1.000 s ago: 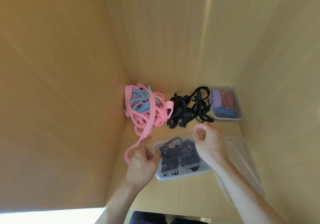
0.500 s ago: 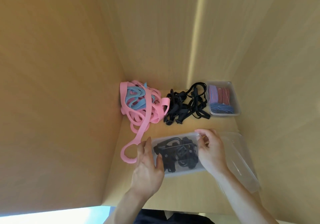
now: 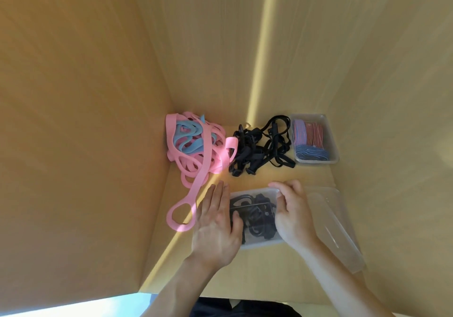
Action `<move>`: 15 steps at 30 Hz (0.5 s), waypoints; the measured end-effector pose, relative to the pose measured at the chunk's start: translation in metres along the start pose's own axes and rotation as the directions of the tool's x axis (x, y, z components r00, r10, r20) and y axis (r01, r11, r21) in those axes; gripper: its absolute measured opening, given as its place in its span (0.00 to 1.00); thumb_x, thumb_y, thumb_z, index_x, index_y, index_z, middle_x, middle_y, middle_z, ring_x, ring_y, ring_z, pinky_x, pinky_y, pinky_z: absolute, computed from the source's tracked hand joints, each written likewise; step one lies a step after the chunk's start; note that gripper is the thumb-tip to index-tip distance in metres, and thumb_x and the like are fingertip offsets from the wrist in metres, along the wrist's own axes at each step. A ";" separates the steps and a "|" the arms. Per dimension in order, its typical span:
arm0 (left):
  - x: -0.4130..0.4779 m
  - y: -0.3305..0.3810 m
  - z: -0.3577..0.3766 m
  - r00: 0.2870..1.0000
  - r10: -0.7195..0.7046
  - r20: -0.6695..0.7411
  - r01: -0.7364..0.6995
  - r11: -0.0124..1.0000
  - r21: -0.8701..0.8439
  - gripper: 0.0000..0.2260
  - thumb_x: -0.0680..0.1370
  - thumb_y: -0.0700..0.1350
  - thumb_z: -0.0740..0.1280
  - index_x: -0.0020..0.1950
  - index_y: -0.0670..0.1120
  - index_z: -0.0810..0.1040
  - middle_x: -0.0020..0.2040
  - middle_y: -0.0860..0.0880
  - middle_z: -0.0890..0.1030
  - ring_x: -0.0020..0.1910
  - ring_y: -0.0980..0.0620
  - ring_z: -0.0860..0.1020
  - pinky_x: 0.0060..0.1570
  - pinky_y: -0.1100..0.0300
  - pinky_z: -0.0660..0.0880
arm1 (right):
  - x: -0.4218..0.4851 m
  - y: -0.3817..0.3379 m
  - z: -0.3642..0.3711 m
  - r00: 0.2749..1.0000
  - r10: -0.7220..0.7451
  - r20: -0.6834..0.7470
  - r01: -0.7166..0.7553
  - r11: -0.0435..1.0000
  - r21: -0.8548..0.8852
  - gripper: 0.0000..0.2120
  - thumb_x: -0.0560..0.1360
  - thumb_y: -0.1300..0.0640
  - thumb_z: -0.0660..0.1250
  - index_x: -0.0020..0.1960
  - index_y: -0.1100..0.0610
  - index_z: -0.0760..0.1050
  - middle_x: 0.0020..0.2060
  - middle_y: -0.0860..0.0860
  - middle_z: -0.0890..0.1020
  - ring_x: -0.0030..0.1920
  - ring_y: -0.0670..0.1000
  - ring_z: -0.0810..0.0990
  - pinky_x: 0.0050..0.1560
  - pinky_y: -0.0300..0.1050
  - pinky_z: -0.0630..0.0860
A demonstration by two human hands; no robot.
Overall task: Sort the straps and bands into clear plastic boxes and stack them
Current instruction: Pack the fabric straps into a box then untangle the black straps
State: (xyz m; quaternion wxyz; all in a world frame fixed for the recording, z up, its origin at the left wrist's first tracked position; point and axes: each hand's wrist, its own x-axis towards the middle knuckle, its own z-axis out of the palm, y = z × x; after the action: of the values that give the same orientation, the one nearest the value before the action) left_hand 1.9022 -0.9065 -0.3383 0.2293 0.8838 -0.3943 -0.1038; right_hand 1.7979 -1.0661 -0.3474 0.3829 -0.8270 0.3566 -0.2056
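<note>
Clear box of black straps at desk's near middle, left hand flat on its left side, fingers straight, right hand gripping its right edge, pink bands far-left corner, lid at right.

Pale wood walls, wood surface, sunlight streak.

You've got both hands on the clear box of black straps: left hand flat along its left side, right hand curled over the right edge. Pink bands are piled behind.
</note>
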 end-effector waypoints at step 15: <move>0.003 -0.002 0.003 0.989 0.112 0.094 -0.129 0.972 0.197 0.30 0.82 0.59 0.50 0.83 0.50 0.53 0.84 0.48 0.48 0.82 0.46 0.45 0.78 0.40 0.53 | 0.004 -0.019 -0.001 0.886 -0.109 0.451 0.372 0.746 -0.552 0.34 0.80 0.40 0.34 0.82 0.51 0.51 0.78 0.46 0.61 0.79 0.51 0.54 0.78 0.55 0.56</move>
State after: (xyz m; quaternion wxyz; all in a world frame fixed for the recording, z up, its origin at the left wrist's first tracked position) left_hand 1.9045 -0.9085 -0.3422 0.1279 0.8720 -0.4649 -0.0851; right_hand 1.8077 -1.0609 -0.3316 0.1198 -0.9696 0.2084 0.0447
